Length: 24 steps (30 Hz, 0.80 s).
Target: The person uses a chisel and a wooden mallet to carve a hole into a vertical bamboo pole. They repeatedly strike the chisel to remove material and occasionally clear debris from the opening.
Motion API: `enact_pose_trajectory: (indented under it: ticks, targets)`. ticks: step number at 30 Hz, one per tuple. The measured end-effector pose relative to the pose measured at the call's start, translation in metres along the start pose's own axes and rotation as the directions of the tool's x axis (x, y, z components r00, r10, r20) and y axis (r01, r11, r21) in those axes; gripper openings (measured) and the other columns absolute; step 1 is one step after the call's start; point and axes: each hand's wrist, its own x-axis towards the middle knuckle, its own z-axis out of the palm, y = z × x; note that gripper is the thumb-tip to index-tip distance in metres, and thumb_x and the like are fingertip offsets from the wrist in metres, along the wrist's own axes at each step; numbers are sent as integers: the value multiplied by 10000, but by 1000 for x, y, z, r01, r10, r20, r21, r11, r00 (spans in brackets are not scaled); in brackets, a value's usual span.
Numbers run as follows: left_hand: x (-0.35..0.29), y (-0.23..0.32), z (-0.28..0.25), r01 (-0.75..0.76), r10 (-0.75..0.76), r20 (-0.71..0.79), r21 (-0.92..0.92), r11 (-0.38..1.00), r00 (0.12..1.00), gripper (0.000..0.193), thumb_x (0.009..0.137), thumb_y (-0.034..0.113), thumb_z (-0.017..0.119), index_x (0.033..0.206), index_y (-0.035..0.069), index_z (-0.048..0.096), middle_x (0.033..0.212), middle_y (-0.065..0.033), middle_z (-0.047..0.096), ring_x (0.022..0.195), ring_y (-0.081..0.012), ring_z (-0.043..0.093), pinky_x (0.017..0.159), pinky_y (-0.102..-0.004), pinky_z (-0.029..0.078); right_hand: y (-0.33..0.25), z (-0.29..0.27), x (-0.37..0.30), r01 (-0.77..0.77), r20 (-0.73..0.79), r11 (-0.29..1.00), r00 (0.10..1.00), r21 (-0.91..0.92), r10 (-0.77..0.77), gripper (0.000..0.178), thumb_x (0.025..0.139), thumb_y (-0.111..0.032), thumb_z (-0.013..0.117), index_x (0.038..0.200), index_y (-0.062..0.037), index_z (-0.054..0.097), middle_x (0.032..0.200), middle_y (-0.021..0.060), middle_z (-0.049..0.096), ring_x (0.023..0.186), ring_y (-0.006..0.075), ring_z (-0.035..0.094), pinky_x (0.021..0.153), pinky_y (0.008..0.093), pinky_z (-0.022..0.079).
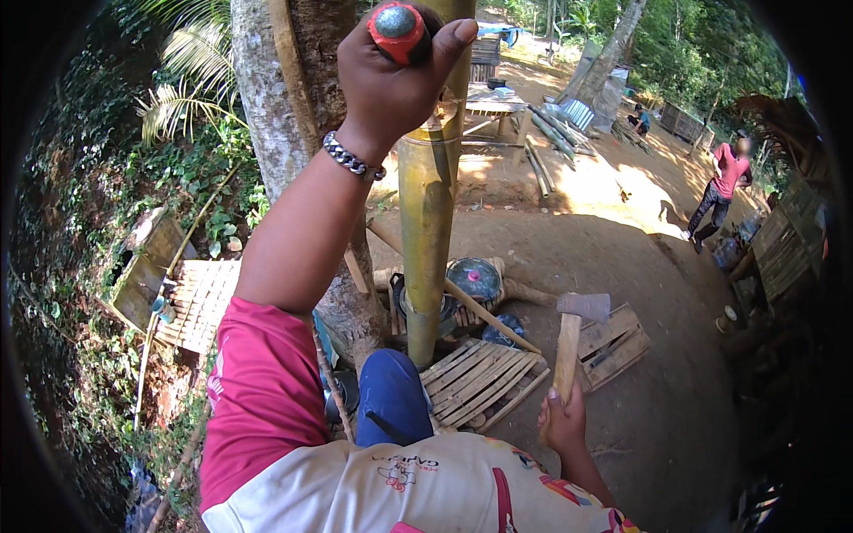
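Left hand (386,80): fingers wrap round red-rimmed handle (397,34). Right hand (563,422): fingers curl round wooden-handled hammer (569,348). Pale shirtfront (329,489): dark printed lettering (425,464).

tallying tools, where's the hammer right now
In the head view, the hammer is right of centre, held head-up in the right hand, just right of the slatted bamboo platform.

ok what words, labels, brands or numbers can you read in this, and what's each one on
Shirt front: dark printed lettering, upside down in this view, beside a small line drawing; I won't copy the wording.
Red sleeve: a pale printed mark near its edge, not clear enough to read.
Hammer and red-ended tool: no readable marking on either.
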Motion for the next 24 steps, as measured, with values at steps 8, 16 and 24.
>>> enact_pose_trajectory:
  ticks: [8,16,24]
  targets:
    - [11,4,19,78,-77,20,-49,996,997,248,888,129,830,808,71,603,685,38,595,610,-37,516,553,-224,444,-82,18,17,233,83,969,971,-83,-226,212,1078,-157,512,1242,-32,462,827,13,549,635,63,519,569,228,460]
    - [19,24,27,165,-164,-44,26,986,985,207,880,123,802,801,70,618,664,-7,600,617,-76,553,568,-282,458,-311,76,18,909,325,384,417,-164,-849,433,1091,-246,504,1443,-20,394,849,37,541,645,69,499,569,213,433]
    - [20,18,27,108,-98,-140,66,992,985,220,886,117,792,789,76,599,653,6,564,607,-74,506,561,-282,434,-371,90,-9,852,436,239,456,-465,-776,490,1099,-253,505,1503,-2,386,789,-6,526,598,47,470,519,204,396]
